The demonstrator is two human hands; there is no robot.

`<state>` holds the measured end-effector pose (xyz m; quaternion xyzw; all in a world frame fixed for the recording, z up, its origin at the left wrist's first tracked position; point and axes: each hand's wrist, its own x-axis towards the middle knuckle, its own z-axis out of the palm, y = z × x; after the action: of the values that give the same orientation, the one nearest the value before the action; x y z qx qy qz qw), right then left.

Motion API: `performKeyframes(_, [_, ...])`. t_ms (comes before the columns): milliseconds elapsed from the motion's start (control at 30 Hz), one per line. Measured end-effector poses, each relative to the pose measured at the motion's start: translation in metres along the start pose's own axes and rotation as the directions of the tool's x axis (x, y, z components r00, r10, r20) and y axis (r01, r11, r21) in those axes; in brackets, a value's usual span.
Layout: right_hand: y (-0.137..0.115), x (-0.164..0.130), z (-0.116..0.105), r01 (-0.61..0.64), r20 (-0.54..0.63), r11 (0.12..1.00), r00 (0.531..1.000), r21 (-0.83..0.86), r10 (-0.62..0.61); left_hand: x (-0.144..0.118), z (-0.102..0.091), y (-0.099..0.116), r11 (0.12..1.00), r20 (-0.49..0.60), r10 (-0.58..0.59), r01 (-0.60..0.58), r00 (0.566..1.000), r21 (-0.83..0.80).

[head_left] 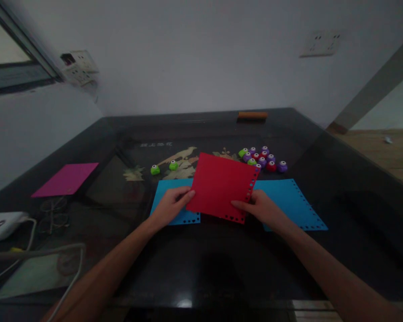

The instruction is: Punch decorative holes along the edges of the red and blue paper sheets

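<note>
red sheet (221, 185): held tilted just above the near middle of the dark table (339, 188), over two blue sheets. holes run along its right and near edges; its far and left edges look unpunched, so by my judgement the edging is about half done. right blue sheet (290, 201) carries holes along its right and near edges; left blue sheet (174, 201) shows holes at its near edge only. left hand (171, 206): fingers curled, pinching the red sheet's left corner. right hand (262, 208): fingers closed on the sheet's near right edge. a cluster of small punches (262, 159) lies just beyond, two green punches (164, 167) to the left, a magenta sheet (66, 179) far left.
</note>
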<state>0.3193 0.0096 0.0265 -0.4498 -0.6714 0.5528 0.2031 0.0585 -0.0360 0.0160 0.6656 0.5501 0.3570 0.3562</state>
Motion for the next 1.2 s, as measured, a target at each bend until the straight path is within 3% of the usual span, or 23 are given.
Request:
performKeyframes(100, [-0.002, -0.001, -0.001, -0.018, -0.062, 1.0, 0.998, 0.011, 0.019, 0.007, -0.024, -0.013, 0.999, -0.182, 0.033, -0.028, 0.983, 0.029])
performKeyframes(133, [-0.002, -0.001, -0.002, -0.02, -0.077, 0.999, 0.997, 0.03, 0.022, 0.009, -0.034, -0.017, 0.997, -0.294, 0.052, -0.032, 0.955, 0.071])
performKeyframes(200, [-0.002, 0.0, -0.002, -0.01, -0.099, 0.997, 0.995, 0.08, 0.018, 0.014, -0.055, -0.027, 0.993, -0.501, 0.078, -0.021, 0.862, 0.119])
performKeyframes(267, [0.0, 0.001, -0.002, -0.004, -0.114, 0.993, 0.993, 0.118, 0.017, 0.019, -0.075, -0.039, 0.987, -0.636, 0.114, -0.014, 0.763, 0.161])
performKeyframes(367, [0.004, 0.003, -0.003, -0.004, -0.136, 0.991, 0.99, 0.134, 0.022, 0.03, -0.092, -0.06, 0.944, -0.707, 0.155, 0.106, 0.69, 0.312])
performKeyframes(467, [0.007, 0.004, -0.002, 0.014, -0.163, 0.991, 0.987, 0.136, 0.009, 0.041, -0.095, -0.084, 0.928, -0.734, 0.137, 0.174, 0.666, 0.331])
performKeyframes(600, [0.008, 0.004, -0.002, 0.026, -0.189, 0.991, 0.982, 0.128, -0.002, 0.046, -0.091, -0.108, 0.895, -0.698, 0.12, 0.228, 0.706, 0.384])
performKeyframes(833, [0.007, 0.003, -0.001, 0.029, -0.2, 0.983, 0.98, 0.179, 0.007, 0.038, -0.096, -0.12, 0.79, -0.55, 0.057, 0.299, 0.833, 0.536])
performKeyframes(1000, [0.005, 0.003, -0.001, 0.035, -0.195, 0.98, 0.981, 0.197, 0.004, 0.041, -0.098, -0.121, 0.726, -0.503, 0.046, 0.317, 0.863, 0.61])
performKeyframes(1200, [0.004, 0.001, 0.0, 0.029, -0.188, 0.978, 0.982, 0.207, 0.01, 0.044, -0.098, -0.116, 0.711, -0.466, 0.044, 0.3, 0.884, 0.636])
